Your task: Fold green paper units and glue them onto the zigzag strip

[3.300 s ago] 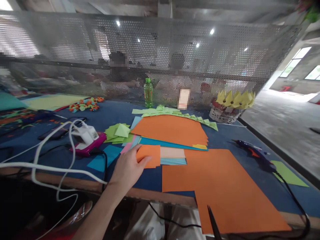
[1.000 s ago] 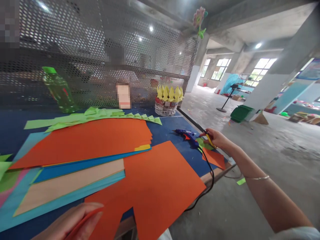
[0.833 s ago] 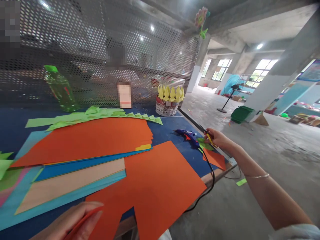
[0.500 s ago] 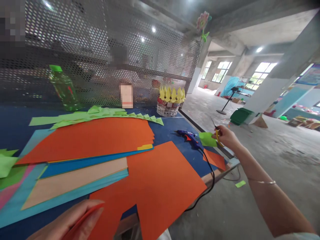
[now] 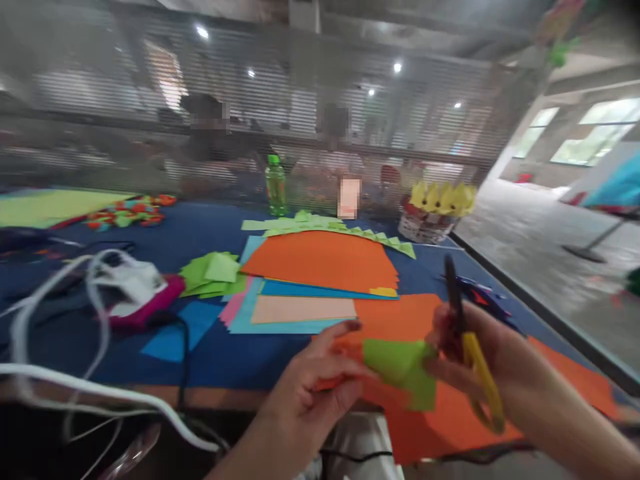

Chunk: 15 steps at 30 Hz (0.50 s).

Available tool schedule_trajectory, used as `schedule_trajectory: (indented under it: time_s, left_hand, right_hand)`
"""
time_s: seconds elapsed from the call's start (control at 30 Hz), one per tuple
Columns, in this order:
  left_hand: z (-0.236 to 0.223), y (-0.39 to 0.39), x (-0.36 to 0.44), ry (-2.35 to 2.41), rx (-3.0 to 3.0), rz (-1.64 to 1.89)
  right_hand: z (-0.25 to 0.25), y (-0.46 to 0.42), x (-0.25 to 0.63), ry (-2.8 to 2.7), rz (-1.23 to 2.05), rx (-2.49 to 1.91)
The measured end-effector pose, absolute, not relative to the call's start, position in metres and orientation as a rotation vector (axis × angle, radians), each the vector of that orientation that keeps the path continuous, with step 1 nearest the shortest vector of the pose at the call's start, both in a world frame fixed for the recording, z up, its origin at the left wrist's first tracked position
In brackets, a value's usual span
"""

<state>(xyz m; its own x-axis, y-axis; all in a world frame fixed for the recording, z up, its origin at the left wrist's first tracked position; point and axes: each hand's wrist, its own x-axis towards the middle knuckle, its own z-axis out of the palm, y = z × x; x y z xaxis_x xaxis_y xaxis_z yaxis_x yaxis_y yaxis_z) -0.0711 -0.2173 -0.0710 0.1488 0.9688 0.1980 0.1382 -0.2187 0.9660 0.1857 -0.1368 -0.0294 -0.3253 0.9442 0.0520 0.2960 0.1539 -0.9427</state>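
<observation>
In front of me, my right hand (image 5: 467, 350) holds scissors (image 5: 481, 383) with yellow handles, their dark blades pointing up. The same hand pinches a green paper piece (image 5: 400, 367) between thumb and fingertips. My left hand (image 5: 320, 383) is closed on orange paper (image 5: 345, 345), blurred and partly hidden by the fingers. The green piece comes right up to the left fingertips; whether they touch it I cannot tell. Below both hands lies a large orange sheet (image 5: 415, 427), reaching over the table's front edge.
Stacked coloured sheets (image 5: 320, 260) lie behind the hands, with a green zigzag strip (image 5: 370, 235) beyond. A blue glue gun (image 5: 483, 297) lies right. Left are green squares (image 5: 215, 270), a power strip (image 5: 143, 300) and white cables (image 5: 125, 390). A bottle (image 5: 275, 187) and woven basket (image 5: 425, 223) stand behind.
My right hand has come in from the far right edge with the scissors, bringing the green paper off the table. The left hand has risen towards it. The view has turned left.
</observation>
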Motion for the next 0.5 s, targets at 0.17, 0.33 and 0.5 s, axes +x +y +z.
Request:
schedule_trajectory:
  time_s: [0.17,0.33,0.5]
  left_hand:
    - [-0.069,-0.237,-0.095,1.076,1.389,1.240]
    - [-0.062,-0.251,-0.129,1.313,1.532,1.147]
    - [-0.061,-0.249,-0.167,1.599,1.640,1.114]
  right_hand:
    - [-0.060,-0.149,0.110,-1.815,1.464,-1.079]
    - [-0.067,-0.145,0.066,-1.895,1.453,-1.015]
    - [-0.059,-0.132,0.042,-1.998,1.271,-0.943]
